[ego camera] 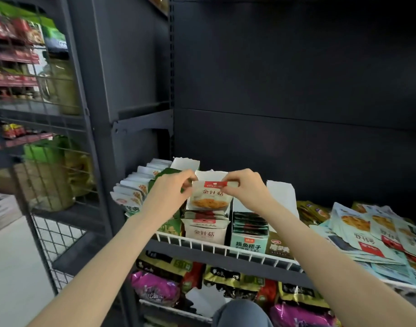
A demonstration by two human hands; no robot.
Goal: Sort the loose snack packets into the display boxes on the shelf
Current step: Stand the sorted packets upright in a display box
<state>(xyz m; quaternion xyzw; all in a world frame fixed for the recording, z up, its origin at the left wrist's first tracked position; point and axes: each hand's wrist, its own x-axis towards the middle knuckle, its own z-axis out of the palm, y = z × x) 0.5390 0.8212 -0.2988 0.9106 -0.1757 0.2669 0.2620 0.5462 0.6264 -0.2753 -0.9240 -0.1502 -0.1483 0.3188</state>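
A white snack packet with a red label and an orange food picture stands upright over an open white display box. My left hand pinches its top left corner and my right hand pinches its top right corner. The box holds several matching packets. To its right stands a pale green display box filled with dark packets. A heap of loose packets lies on the shelf at the right.
A white wire rail runs along the shelf's front edge. Rows of white packets stand at the left end. The lower shelf holds purple and green bags. A wire-mesh rack with goods stands at left.
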